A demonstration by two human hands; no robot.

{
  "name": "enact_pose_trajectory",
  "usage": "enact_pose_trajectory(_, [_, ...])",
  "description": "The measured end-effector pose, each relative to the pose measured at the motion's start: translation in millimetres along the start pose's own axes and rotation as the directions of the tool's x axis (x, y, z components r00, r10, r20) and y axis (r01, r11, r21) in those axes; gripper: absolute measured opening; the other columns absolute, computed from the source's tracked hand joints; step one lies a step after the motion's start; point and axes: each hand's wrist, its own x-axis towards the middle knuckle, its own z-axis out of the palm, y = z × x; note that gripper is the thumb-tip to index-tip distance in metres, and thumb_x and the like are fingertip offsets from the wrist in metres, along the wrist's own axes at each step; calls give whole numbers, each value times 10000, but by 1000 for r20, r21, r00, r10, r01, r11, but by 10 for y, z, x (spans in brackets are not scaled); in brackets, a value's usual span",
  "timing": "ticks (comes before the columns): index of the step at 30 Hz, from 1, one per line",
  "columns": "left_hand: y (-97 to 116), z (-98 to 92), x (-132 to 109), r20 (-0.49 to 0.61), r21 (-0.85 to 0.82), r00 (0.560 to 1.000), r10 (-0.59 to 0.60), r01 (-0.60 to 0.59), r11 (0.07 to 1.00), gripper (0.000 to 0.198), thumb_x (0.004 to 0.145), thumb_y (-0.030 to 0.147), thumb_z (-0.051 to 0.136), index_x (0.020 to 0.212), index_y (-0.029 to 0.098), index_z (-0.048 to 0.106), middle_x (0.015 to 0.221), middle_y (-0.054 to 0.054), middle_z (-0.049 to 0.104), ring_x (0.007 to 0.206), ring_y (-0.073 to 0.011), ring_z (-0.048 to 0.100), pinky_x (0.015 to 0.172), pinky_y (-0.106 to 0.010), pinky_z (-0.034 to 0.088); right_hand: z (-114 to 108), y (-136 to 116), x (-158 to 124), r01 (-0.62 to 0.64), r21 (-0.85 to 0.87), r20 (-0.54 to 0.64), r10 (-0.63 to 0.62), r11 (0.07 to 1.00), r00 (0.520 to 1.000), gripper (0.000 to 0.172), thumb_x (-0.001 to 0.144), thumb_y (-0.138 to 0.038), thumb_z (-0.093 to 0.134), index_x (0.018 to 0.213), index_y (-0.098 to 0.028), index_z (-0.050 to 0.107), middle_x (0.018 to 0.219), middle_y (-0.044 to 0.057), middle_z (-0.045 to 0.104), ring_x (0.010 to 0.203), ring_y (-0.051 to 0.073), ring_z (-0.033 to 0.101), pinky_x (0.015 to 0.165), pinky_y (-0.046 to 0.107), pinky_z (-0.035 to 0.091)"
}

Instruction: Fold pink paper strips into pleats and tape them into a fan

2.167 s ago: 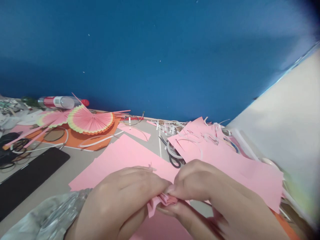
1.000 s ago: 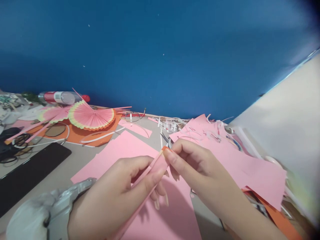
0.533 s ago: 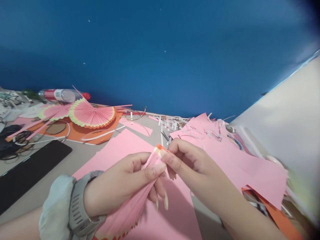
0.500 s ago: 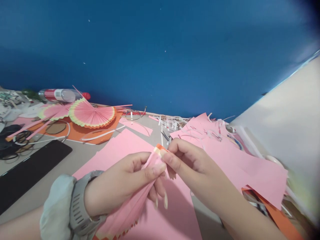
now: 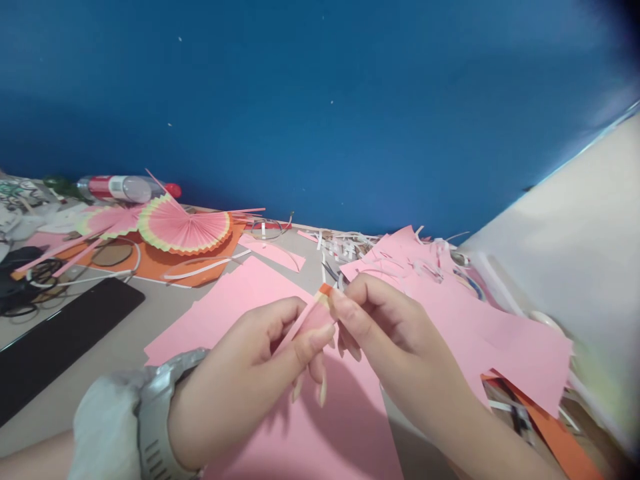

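Between my hands is a folded strip of pleated pink paper (image 5: 309, 319) with a yellow and orange end. My left hand (image 5: 260, 353) is closed on its length, thumb on top; most of the strip is hidden behind that hand. At the orange tip, my right hand (image 5: 380, 333) pinches the edge between thumb and fingers. Under both hands lie flat pink sheets (image 5: 340, 413). A finished-looking pleated pink paper fan (image 5: 185, 230) with a yellow-orange rim rests behind, on orange paper (image 5: 200, 272).
A black phone (image 5: 70, 340) lies at left beside dark cables (image 5: 45, 273). A plastic bottle (image 5: 133, 189) lies against the blue wall (image 5: 320, 107). White paper scraps (image 5: 345, 247) gather at the back; more pink paper (image 5: 480, 333) and an orange strip (image 5: 555, 427) are at right.
The pleated paper has turned in my hands, so its lower end, seen before under my left wrist, is now hidden. The orange tip has shifted slightly right.
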Motion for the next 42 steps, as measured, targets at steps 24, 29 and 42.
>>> enact_pose_trajectory(24, [24,-86,68,241,-176,960,-141,186,967,313,906,431,417,814,175,572,615,11,688,526,-74,627,571,-156,502,-139,-6,82,-60,-47,69,63,997,996,318,891,-377,484,634,-200,423,544,-53,483,500,81,453,468,214,343])
enact_pose_trajectory(29, [-110,-84,63,315,-270,944,-101,191,944,300,901,435,441,899,159,558,743,-41,692,689,-190,693,636,-312,548,-193,35,106,-88,24,50,87,996,995,337,869,-418,512,630,-206,406,527,-58,438,525,91,473,477,209,374])
enact_pose_trajectory(42, [-95,-83,99,378,-272,919,-110,224,936,287,922,391,410,850,141,532,742,-77,694,693,-199,696,682,-350,544,-263,3,131,-121,-39,38,122,992,992,369,824,-483,552,610,-205,437,518,-44,466,525,101,508,478,220,392])
